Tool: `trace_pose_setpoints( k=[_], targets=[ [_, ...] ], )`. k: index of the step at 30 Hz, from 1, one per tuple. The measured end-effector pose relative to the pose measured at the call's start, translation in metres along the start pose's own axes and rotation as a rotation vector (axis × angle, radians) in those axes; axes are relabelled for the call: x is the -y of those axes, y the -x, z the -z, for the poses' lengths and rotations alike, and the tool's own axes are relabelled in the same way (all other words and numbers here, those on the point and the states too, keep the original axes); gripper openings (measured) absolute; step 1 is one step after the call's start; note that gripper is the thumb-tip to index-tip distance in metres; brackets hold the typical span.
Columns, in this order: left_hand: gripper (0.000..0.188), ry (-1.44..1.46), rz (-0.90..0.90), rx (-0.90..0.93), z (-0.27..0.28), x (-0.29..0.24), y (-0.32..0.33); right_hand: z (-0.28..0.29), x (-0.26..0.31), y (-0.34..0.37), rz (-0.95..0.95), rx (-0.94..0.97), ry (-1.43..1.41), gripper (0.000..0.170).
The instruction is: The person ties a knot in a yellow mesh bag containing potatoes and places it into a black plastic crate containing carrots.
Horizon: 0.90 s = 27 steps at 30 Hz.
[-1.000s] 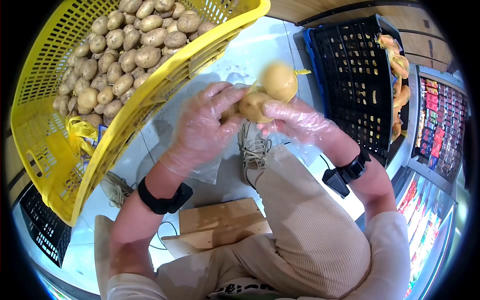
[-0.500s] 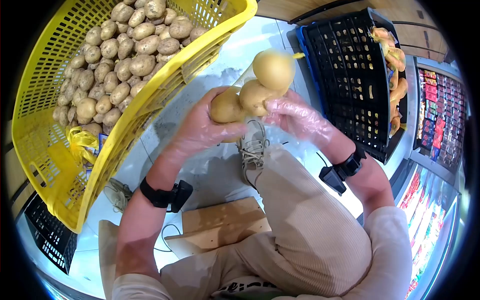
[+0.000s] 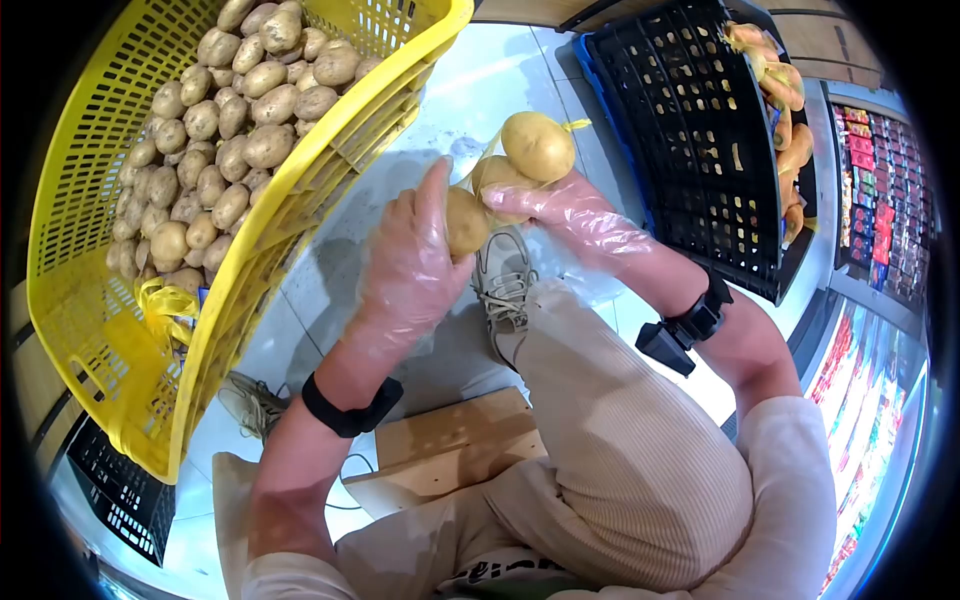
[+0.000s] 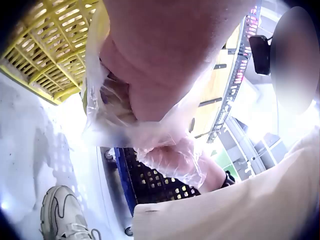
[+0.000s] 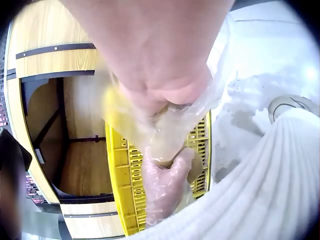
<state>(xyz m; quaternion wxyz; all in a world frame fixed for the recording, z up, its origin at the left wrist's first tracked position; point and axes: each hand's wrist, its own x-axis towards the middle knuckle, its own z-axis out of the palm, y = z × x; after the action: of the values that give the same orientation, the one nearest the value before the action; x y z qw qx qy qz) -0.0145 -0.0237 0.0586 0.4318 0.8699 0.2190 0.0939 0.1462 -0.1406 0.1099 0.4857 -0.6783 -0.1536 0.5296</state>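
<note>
Several potatoes (image 3: 538, 146) sit in a row inside thin see-through netting, its yellow knotted end sticking out at the top right. My left hand (image 3: 408, 260), in a clear plastic glove, cups the lowest potato (image 3: 466, 222) between thumb and fingers. My right hand (image 3: 575, 215), gloved likewise, holds the middle potato (image 3: 500, 178) with its thumb laid across the front. In the left wrist view, the glove and my own hand hide most of the potatoes. The right wrist view shows my left hand (image 5: 167, 187) just beyond the right one.
A yellow basket (image 3: 300, 185) heaped with loose potatoes (image 3: 235, 155) stands at the left, a yellow net bundle (image 3: 165, 305) inside it. A black crate (image 3: 685, 150) with bagged produce (image 3: 790, 110) is at the right. Below lies a wooden stool (image 3: 455, 440); my shoe (image 3: 503, 280) is under the hands.
My left hand has gone from reaching over the potatoes to gripping the lowest one, its index finger now pointing up. My right hand keeps its hold. The view has shifted slightly.
</note>
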Motion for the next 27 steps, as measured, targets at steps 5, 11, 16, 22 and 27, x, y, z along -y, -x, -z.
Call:
trace_pose_setpoints(
  k=[5,11,16,22,27],
  targets=[
    [0.094,0.167,-0.022,0.106,-0.007,0.002,0.005,0.015,-0.015,-0.009,-0.160,0.024,-0.097,0.062],
    [0.087,1.310,0.222,0.328,-0.029,0.021,0.010,0.004,-0.011,-0.007,-0.156,0.034,-0.438,0.058],
    [0.073,1.511,0.349,0.409,-0.038,0.027,0.009,0.008,-0.016,-0.010,-0.202,0.042,-0.338,0.056],
    [0.068,1.253,0.322,0.251,-0.035,0.016,0.005,0.011,-0.007,-0.004,0.014,0.057,-0.009,0.057],
    [0.068,0.959,0.250,0.203,-0.028,0.010,0.000,0.020,-0.015,-0.008,0.210,0.035,0.381,0.063]
  ],
)
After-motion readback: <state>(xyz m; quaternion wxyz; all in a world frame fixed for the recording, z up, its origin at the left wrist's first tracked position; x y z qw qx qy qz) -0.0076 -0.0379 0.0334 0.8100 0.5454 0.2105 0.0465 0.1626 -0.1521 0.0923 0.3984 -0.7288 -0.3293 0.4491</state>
